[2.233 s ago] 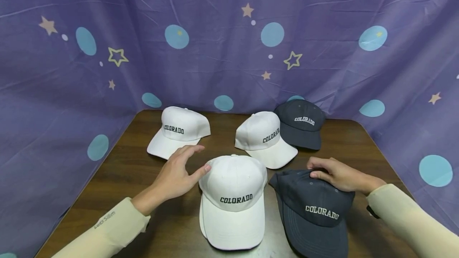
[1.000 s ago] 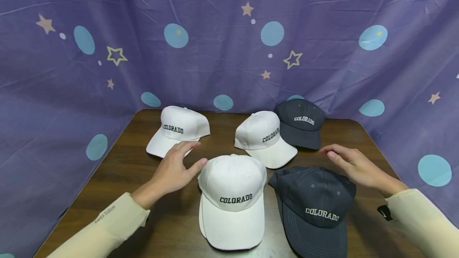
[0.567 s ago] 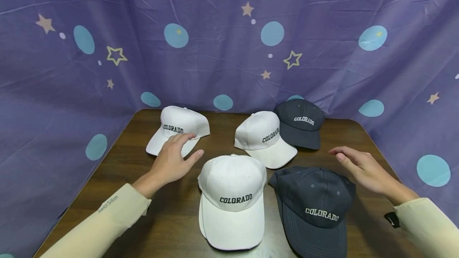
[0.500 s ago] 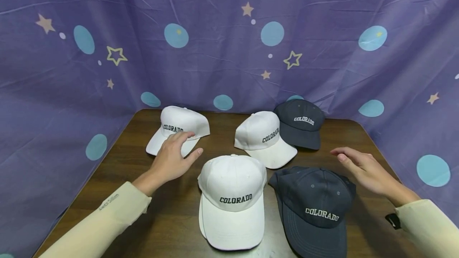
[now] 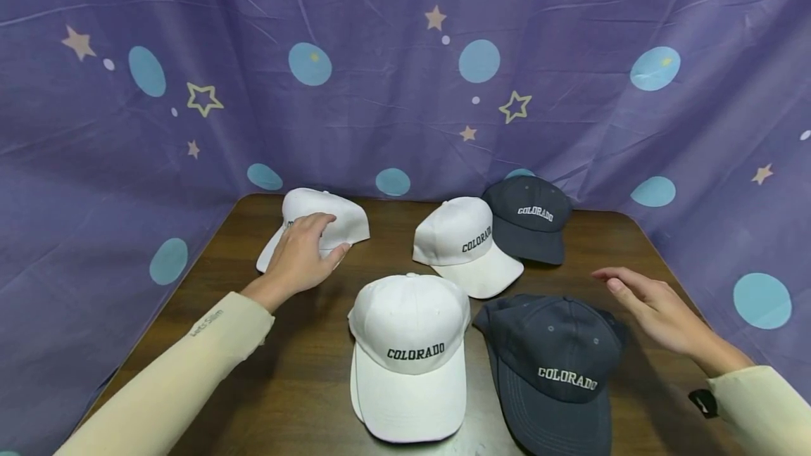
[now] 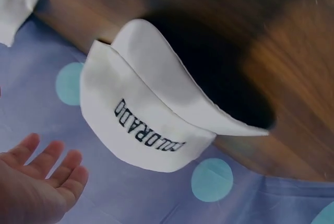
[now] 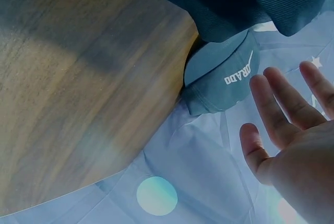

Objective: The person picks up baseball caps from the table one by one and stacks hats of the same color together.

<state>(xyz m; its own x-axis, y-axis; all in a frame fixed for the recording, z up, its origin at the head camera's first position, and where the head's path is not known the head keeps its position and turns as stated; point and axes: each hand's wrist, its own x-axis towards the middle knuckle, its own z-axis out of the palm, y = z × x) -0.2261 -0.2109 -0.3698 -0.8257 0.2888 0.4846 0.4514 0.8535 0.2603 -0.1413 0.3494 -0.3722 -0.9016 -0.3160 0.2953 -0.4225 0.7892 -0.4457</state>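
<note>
Left hand [image 5: 296,259] and right hand [image 5: 660,315] well apart, both empty, fingers loosely extended | far-left white cap [image 5: 345,224] on tabletop [image 5: 304,378], just beyond left hand, the nearer one | axis diagonal, brim [image 5: 269,252] toward near left | right hand beside front dark cap [image 5: 554,350]

A cloth-walled booth

Through the head camera I see a booth-like set-up: purple cloth [image 5: 380,139], printed with stars [image 5: 435,18] and blue circles [image 5: 479,61], hangs behind and to both sides of a dark wood-grain tabletop [image 5: 389,238]. Whether home, shop or studio surrounds it, I cannot tell.
</note>
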